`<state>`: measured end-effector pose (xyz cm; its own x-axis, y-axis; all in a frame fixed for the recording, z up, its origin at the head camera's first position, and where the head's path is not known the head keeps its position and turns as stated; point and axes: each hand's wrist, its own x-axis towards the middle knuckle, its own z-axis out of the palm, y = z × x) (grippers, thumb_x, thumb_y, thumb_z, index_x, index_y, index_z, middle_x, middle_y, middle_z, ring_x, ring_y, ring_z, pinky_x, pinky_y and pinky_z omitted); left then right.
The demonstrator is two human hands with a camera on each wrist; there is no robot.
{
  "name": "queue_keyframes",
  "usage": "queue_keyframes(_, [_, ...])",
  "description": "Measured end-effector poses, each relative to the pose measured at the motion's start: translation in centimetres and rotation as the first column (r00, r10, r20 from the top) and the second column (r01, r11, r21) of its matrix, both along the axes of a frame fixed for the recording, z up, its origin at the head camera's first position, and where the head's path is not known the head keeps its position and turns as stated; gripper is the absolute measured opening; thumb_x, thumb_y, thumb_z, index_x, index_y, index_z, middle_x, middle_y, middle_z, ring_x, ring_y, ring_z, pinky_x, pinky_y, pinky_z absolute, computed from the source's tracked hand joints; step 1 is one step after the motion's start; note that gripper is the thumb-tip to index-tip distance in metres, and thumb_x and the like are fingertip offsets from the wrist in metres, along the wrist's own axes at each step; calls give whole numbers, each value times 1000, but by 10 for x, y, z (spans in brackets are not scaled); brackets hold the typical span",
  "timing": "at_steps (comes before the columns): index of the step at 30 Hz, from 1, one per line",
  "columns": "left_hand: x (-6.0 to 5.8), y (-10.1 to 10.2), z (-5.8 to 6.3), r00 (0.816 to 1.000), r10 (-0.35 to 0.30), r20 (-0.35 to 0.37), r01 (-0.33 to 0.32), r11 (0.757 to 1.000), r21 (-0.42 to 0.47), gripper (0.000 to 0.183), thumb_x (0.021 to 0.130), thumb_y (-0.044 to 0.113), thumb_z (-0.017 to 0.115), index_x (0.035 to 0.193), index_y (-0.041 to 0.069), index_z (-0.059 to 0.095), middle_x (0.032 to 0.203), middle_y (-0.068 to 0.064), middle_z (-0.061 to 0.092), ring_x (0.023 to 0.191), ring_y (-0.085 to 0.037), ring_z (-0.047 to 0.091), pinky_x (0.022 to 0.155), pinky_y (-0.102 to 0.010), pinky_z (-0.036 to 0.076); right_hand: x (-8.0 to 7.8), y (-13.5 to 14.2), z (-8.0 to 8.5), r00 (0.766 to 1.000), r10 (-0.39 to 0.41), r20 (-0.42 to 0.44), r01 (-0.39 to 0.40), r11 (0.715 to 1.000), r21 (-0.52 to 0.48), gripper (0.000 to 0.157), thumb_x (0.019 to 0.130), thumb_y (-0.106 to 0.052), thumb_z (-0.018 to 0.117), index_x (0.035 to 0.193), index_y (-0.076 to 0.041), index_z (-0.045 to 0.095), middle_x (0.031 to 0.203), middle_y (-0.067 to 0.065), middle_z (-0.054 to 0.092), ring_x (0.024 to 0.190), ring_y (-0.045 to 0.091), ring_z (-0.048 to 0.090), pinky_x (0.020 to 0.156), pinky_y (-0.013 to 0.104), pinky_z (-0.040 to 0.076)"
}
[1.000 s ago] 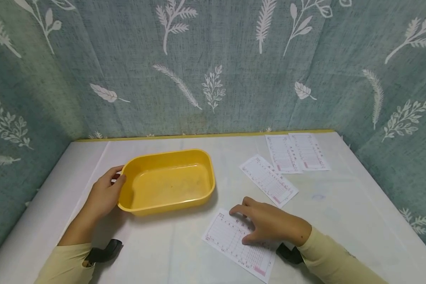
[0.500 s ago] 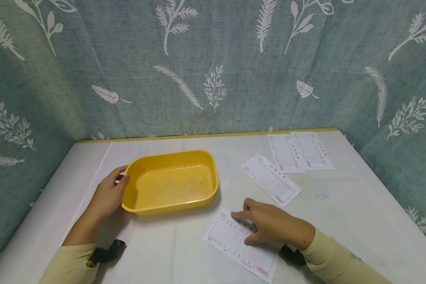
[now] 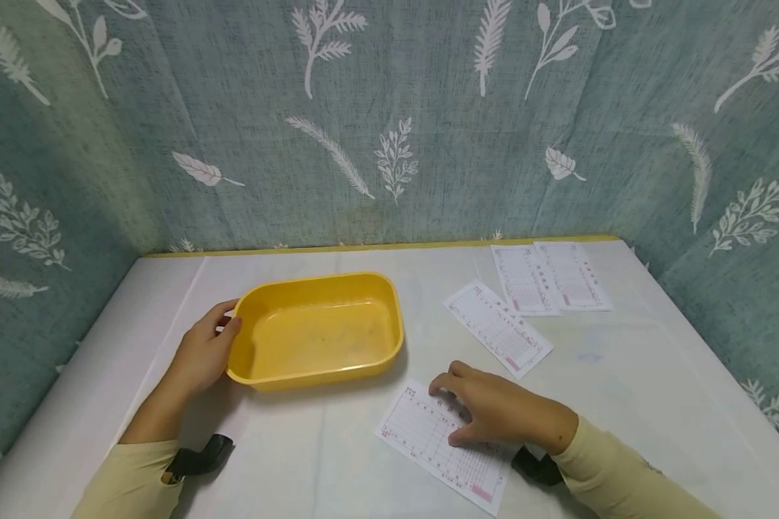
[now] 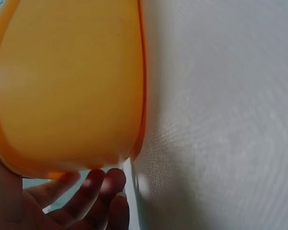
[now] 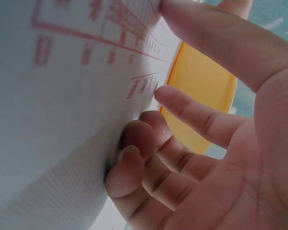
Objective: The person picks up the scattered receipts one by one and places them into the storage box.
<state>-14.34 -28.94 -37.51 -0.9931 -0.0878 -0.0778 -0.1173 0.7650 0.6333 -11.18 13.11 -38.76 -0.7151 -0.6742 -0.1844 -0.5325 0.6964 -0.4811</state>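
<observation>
A yellow plastic basin [image 3: 321, 335] stands on the table, left of middle. My left hand [image 3: 203, 349] holds its left end, thumb at the rim and fingers against the outer wall; in the left wrist view the fingers [image 4: 89, 196] touch the wall's edge. My right hand [image 3: 500, 407] is over a printed paper form [image 3: 422, 432] with table lines and a pink corner, which lies flat and slanted near the front. In the right wrist view, the thumb and fingertips [image 5: 126, 178] rest on the paper, thumb and index finger apart. The hand covers part of the form.
Another slanted form [image 3: 498, 328] lies beyond the right hand. Further back are two upright-lying forms, a left one [image 3: 526, 280] and a right one [image 3: 573, 276], side by side. A white cloth covers the table [image 3: 649, 404]; a leaf-patterned curtain [image 3: 260, 144] encloses its back and sides.
The whole scene has shifted slightly to the right in view. The right index finger straightened and then bent again over the form; the left hand keeps its hold on the basin.
</observation>
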Motion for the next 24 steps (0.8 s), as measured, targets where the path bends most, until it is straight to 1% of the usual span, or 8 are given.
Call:
queue_keyframes(4, [0,1,0,1000,-5,4,5,1000,4,54,109,35,34,154,4,32,134,-29,49,110,-41,57,87,-44,52,0,0,-1,1000,5,12,-5,1000,-10,64,74,-28,89,129,-15,60,99,-6,47,78,7,46,68,21,42])
queue_keyframes(8, [0,2,0,1000,-9,-9,9,1000,12,53,109,34,34,154,5,33,134,-30,50,110,-41,58,87,-44,53,-1,0,0,1000,13,16,-13,1000,-8,64,75,-28,89,130,-17,59,99,-6,47,79,6,46,69,21,42])
queue_keyframes(12, [-1,3,-1,999,-33,-16,34,999,25,52,109,33,34,153,4,33,132,-29,51,107,-39,58,84,-40,52,-1,0,-1,999,5,35,-5,1000,2,63,75,-29,88,130,-19,59,100,-6,47,80,7,47,70,21,42])
queue_keyframes(15, [-2,4,-3,999,-49,-7,50,998,40,53,109,34,34,153,5,33,132,-29,51,106,-38,58,84,-37,52,-1,1,-2,998,-7,59,6,1000,11,62,76,-30,87,130,-20,58,100,-7,47,82,7,47,72,22,42])
queue_keyframes(21, [-2,3,-2,999,-50,-7,50,998,40,54,109,35,33,153,5,33,131,-29,51,103,-36,58,79,-31,49,-3,1,-4,996,-5,84,4,1000,2,63,77,-29,86,132,-20,55,109,-7,51,88,8,49,79,24,43])
queue_keyframes(24, [-1,1,-2,999,-52,4,52,998,43,54,109,36,33,153,5,32,132,-29,51,103,-36,58,77,-29,48,-4,0,-4,996,5,91,-4,1000,-4,66,77,-28,87,133,-18,54,110,-6,52,89,9,49,81,25,44])
